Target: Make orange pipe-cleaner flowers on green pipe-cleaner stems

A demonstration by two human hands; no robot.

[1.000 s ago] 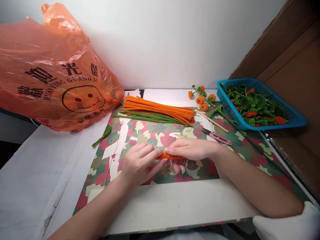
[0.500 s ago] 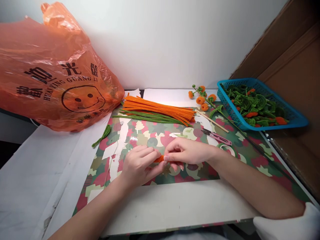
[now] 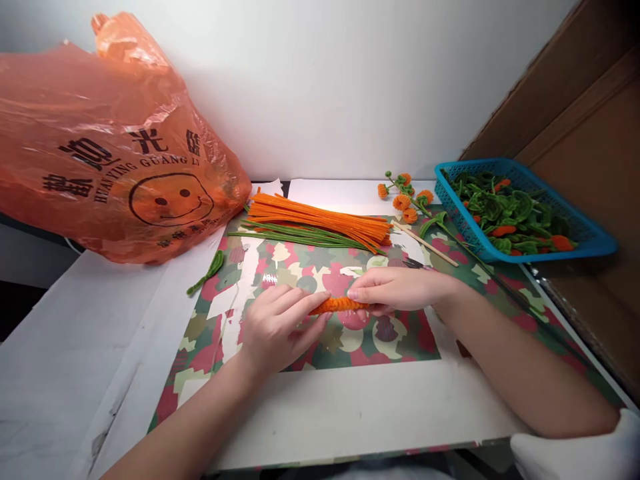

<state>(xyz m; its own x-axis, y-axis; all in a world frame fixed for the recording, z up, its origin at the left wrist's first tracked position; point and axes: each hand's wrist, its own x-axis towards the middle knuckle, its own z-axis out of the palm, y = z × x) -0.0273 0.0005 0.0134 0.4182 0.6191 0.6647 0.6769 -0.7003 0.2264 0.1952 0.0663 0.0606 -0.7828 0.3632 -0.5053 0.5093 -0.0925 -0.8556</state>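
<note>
My left hand (image 3: 277, 327) and my right hand (image 3: 395, 290) meet over the patterned mat (image 3: 300, 267), both pinching an orange coiled pipe cleaner (image 3: 337, 305) that stretches between them. The left fingers close on its left end, the right fingers on its right end. It lies nearly level, just above the mat. Behind my hands lies a bundle of straight orange pipe cleaners (image 3: 320, 219) with green pipe cleaners (image 3: 295, 235) alongside it.
A large orange plastic bag (image 3: 115, 147) fills the back left. A blue basket (image 3: 520, 210) of green and orange pieces stands at the right, with small orange flowers (image 3: 405, 197) and a wooden stick (image 3: 425, 243) beside it. A green scrap (image 3: 207, 272) lies left of the mat.
My hands have drawn apart, so more of the orange coil shows between them. My right hand has shifted right and slightly back. The view has tilted a little.
</note>
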